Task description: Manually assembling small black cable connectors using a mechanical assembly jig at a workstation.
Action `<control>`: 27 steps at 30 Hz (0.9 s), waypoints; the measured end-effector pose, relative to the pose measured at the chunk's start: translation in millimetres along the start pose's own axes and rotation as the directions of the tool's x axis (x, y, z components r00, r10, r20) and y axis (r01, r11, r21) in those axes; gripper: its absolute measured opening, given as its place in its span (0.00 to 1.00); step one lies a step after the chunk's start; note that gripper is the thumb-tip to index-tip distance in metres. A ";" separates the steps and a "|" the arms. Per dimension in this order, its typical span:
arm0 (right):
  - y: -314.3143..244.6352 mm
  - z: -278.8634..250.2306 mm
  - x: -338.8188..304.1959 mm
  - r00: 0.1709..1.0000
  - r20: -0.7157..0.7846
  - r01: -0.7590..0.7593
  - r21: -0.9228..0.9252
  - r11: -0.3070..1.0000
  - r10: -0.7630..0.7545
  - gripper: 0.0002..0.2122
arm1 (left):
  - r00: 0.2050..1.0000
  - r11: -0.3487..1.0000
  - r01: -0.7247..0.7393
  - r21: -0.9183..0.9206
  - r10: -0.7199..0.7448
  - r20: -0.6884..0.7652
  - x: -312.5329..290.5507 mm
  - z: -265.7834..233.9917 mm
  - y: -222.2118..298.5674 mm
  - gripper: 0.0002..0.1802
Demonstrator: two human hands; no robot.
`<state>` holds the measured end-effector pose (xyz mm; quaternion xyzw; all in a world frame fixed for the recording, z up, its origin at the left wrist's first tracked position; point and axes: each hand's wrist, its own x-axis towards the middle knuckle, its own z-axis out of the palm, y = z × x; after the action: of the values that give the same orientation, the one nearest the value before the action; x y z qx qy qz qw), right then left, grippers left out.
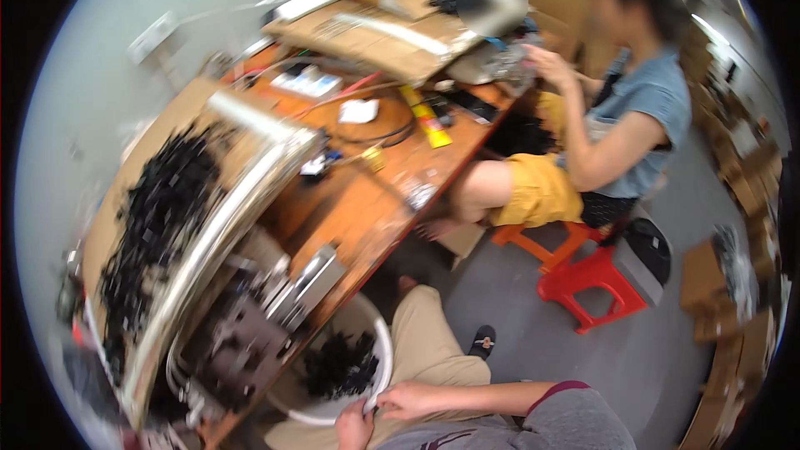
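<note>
Our left hand [356,427] and right hand [403,401] meet at the near rim of a white bucket [386,354], fingers bent and drawn together; whether they pinch something small, we cannot tell. Our right forearm comes in from the right, bent at the elbow under a grey sleeve [575,417]. The bucket stands beside our tan trousers [421,325], loose black pieces [337,364] heaped inside it.

Just beyond, a grey metal machine [242,337] stands at the edge of the orange-brown surface [358,217]. Left of it, a cardboard tray [196,104] with a shiny edge carries a pile of black strips [167,187]. Farther along lie a yellow tube [429,121] and a white power strip [307,82].

Across from us, a co-worker [642,92] in blue sits near a red stool [583,287] on the grey floor [542,342]; cardboard boxes [708,283] line the far side.
</note>
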<state>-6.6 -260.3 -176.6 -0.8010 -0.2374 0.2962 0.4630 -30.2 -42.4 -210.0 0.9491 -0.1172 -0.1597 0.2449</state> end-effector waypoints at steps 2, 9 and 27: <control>-3.6 5.3 -8.2 1.000 0.012 -0.007 0.006 1.000 0.007 0.16 | 0.997 0.998 -0.067 0.008 0.067 -0.045 -5.9 1.7 0.9 0.16; -15.2 37.1 2.2 0.993 0.028 0.112 -0.036 0.993 -0.111 0.18 | 0.994 0.999 -0.047 -0.026 0.044 -0.102 -32.3 -5.7 -3.2 0.17; -1.1 34.5 7.2 0.991 -0.032 -0.121 0.206 0.971 0.130 0.12 | 0.128 0.906 0.419 -0.063 -0.128 -0.983 -81.5 -270.5 -125.0 0.13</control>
<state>-25.5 -234.4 -191.1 -0.7693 -0.1441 0.3296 0.5281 10.3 204.3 -28.5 0.8554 0.2248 0.4514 0.1179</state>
